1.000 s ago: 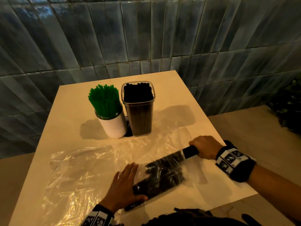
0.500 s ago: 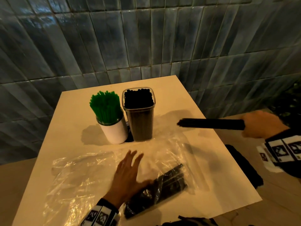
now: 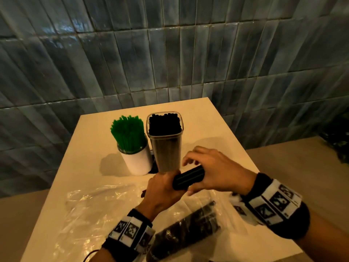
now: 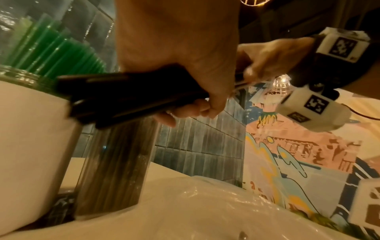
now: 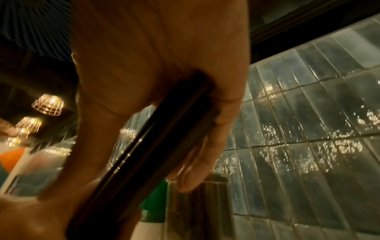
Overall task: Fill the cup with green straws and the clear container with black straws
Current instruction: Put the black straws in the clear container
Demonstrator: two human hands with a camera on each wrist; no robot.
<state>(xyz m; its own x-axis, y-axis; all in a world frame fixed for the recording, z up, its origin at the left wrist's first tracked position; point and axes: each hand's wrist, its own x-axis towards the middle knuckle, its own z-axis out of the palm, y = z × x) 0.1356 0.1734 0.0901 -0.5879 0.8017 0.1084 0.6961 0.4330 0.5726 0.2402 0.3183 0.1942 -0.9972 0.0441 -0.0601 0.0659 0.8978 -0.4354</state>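
Note:
A white cup (image 3: 135, 161) packed with green straws (image 3: 128, 133) stands at the back of the table, with a clear container (image 3: 166, 148) full of black straws to its right. Just in front of the container, both hands hold one bundle of black straws (image 3: 188, 177) above the table. My left hand (image 3: 164, 188) wraps its fingers round the bundle's left part (image 4: 123, 94). My right hand (image 3: 211, 173) holds the right end against its palm (image 5: 148, 154), its fingers partly lifted and blurred.
A clear plastic bag (image 3: 188, 229) with more black straws lies at the table's (image 3: 217, 129) near right edge. An empty crumpled plastic bag (image 3: 94, 205) covers the near left. A tiled wall (image 3: 170, 53) rises behind the table.
My right hand pulled a bundle of black straws out of the bag and swung it left in front of the container. My left hand left the bag and took hold of the bundle.

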